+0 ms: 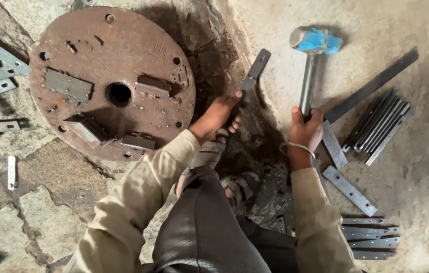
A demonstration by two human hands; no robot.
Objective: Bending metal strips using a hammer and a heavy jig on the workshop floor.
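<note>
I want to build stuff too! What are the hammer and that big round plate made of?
The hammer in the right hand looks like steel: a grey metal handle and a head with chipped blue paint. The big round plate seems to be thick iron or steel, brown with rust, with drilled holes. The strip in the left hand looks like dark, bare metal.

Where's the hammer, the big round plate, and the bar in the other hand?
hammer (315, 40), head view, on its blue head
round plate (138, 50), head view, on its bare rusty face
bar (255, 71), head view, on its upper end
</note>
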